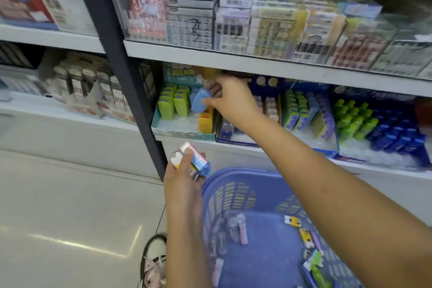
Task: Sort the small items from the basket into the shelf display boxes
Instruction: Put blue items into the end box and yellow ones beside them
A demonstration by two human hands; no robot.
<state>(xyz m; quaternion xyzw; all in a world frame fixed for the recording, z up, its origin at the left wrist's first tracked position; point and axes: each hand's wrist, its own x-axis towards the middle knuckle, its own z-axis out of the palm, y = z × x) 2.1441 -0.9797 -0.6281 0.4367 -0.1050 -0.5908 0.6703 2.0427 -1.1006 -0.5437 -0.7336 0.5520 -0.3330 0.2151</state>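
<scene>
- The small blue pack [199, 101] is pinched between the thumb and fingertips of the right hand [230, 98]. It hangs just above the teal display box [184, 134], tilted, probably so it can drop into the gap there.
- That gap lies between the green packs [174, 103] and the yellow packs [205, 120], which suggests the box is sorted by colour.
- The left hand [181, 177] curls around several white-and-blue packs [191, 156], held low and near the box, likely as stock waiting for the next placements.
- The blue basket [233, 184] sits below the shelf [210, 146], with loose small items [304, 236] on its floor.
</scene>
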